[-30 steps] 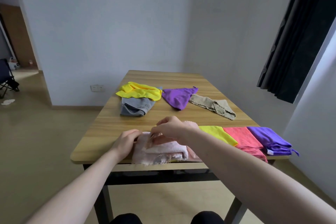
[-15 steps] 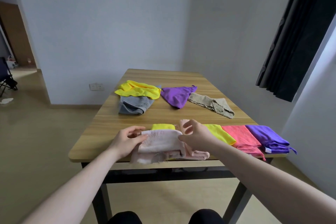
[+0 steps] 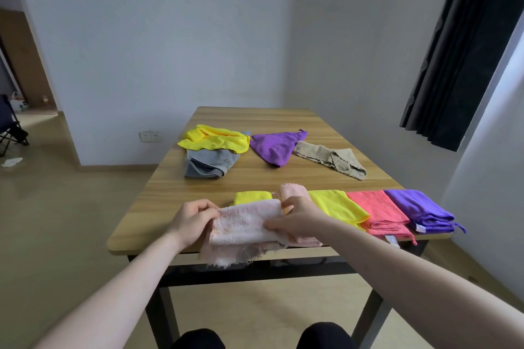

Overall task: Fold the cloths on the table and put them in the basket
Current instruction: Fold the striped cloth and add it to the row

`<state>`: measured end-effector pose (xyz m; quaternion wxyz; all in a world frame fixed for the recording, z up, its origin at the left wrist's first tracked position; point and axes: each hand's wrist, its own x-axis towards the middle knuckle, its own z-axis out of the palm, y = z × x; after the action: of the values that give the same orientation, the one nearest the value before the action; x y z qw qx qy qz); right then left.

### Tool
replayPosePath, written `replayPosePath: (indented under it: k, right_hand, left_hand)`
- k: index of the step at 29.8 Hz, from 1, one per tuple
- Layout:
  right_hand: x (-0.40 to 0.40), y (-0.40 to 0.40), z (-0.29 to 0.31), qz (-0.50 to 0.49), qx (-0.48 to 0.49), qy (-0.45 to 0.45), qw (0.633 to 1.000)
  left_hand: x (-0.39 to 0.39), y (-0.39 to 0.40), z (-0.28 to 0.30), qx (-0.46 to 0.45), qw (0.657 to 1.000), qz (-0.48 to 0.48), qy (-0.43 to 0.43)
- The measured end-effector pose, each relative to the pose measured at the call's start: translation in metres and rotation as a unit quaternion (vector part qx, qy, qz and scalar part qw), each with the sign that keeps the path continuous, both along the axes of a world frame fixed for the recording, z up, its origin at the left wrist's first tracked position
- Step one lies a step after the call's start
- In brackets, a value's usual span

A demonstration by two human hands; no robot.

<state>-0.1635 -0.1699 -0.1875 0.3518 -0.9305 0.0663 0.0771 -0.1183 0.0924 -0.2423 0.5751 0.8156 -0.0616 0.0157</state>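
Observation:
A pale pink cloth (image 3: 245,225) lies partly folded at the near edge of the wooden table (image 3: 272,178), its frayed lower layer hanging over the edge. My left hand (image 3: 192,218) pinches its left end and my right hand (image 3: 297,217) pinches its right end. Folded cloths line the near right edge: yellow (image 3: 337,205), coral (image 3: 378,212) and purple (image 3: 416,210). A small yellow cloth (image 3: 252,197) shows behind the pink one. Unfolded cloths lie farther back: yellow (image 3: 215,139), grey (image 3: 208,164), purple (image 3: 275,147) and beige (image 3: 331,160). No basket is in view.
A dark curtain (image 3: 459,51) hangs at the right by the wall. A doorway and a folding chair (image 3: 11,127) are at the far left. My knees show under the table's near edge.
My right hand has moved from the cloth's left part to its right end, drawing a folded layer flat. My left hand now pinches the left end.

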Motion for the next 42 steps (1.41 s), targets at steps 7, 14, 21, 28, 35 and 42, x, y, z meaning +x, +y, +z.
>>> replayPosePath:
  k: [7, 14, 21, 28, 35, 42]
  right_hand:
    - [0.001, 0.005, -0.012, -0.011, 0.006, 0.014, 1.000]
    - [-0.001, 0.000, -0.018, -0.017, 0.118, 0.047, 0.992]
    - [0.000, -0.006, -0.018, -0.017, 0.217, 0.088, 0.972]
    - [0.002, -0.014, -0.022, 0.014, 0.198, 0.070, 0.978]
    - [-0.002, -0.018, -0.012, -0.035, 0.235, 0.071, 0.969]
    - [0.009, -0.016, -0.018, -0.070, 0.299, 0.086, 0.948]
  left_hand:
    - [0.005, -0.002, -0.011, 0.021, 1.000, 0.005, -0.002]
    - [0.003, -0.005, 0.008, 0.027, 0.998, -0.034, 0.038]
    - [0.018, -0.031, 0.042, 0.298, 0.947, -0.119, -0.003]
    - [0.017, -0.067, 0.062, 0.413, 0.891, -0.187, 0.009]
    - [0.015, -0.064, 0.081, 0.313, 0.929, -0.199, 0.007]
    - [0.017, -0.030, 0.110, 0.087, 0.994, -0.059, 0.000]
